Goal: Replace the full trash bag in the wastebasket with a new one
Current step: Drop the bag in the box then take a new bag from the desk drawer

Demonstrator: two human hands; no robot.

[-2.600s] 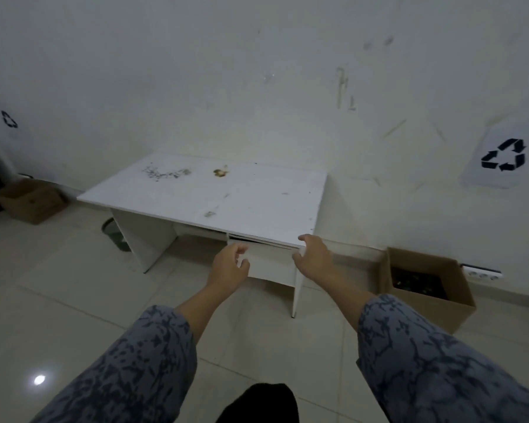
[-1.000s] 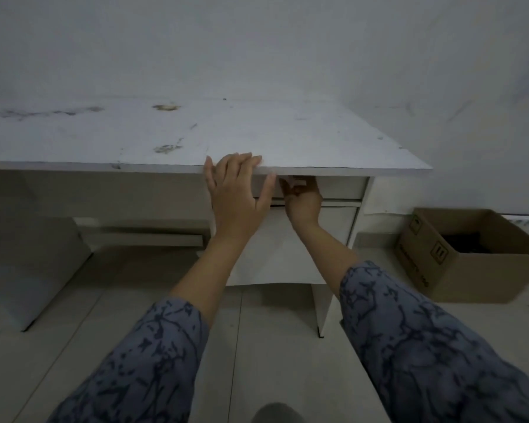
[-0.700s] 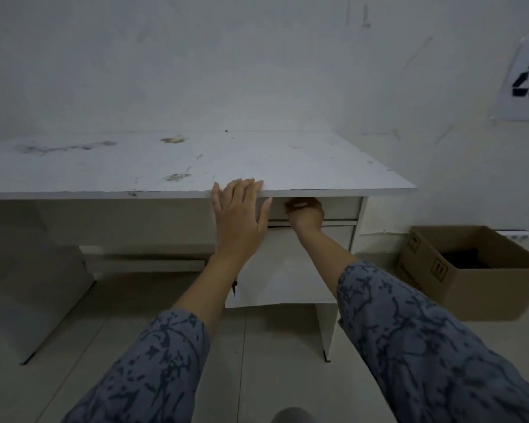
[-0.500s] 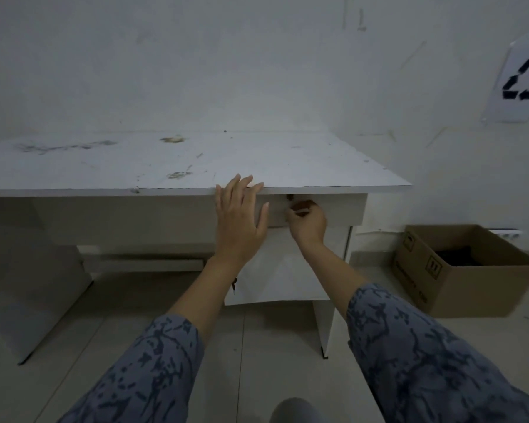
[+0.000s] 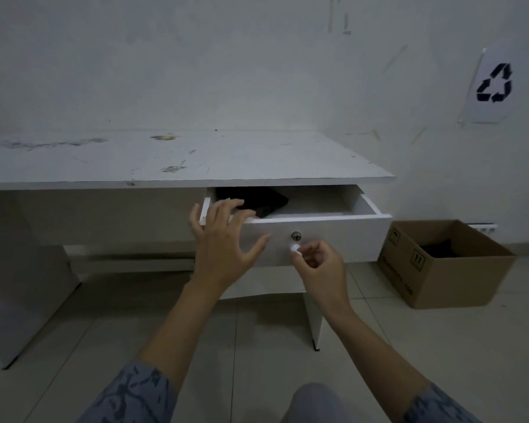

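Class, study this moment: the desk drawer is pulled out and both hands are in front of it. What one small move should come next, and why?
Probably the left hand should dip into the open drawer and take the black folded item, likely the new bag. The hand hovers spread at the drawer's left front edge, just before that item, while the right hand sits loosely curled below the knob.

Blue-grey, dark-patterned sleeves (image 5: 135,395) pushed up both forearms

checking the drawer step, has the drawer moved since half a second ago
Yes. The drawer has slid out toward the person from under the desk top, exposing a black item inside.
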